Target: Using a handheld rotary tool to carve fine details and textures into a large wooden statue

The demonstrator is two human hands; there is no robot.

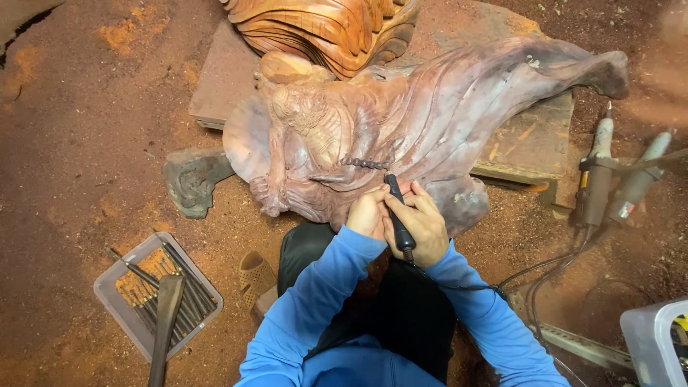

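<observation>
One large reddish-brown wooden sculpture, carved with a robed figure and flowing folds, lies on its side across a flat wooden board on ground covered in red sawdust, filling the middle of the view from 10 o'clock to 2 o'clock. A second, paler carving sits at 12 o'clock, touching its top edge. At 7 o'clock a clear plastic tray holds many chisels, with a wooden mallet laid over them. At 3 o'clock two more rotary handpieces hang side by side, their cables trailing down. Both blue-sleeved arms reach up from 6 o'clock to the sculpture's lower edge. The right hand is closed firmly around a black rotary carving tool, fingers wrapped on its barrel, tip pointing toward 12 o'clock against the wood just below a carved string of beads. The left hand is curled with fingers together, resting on the sculpture and touching the tool at its 9 o'clock side.
</observation>
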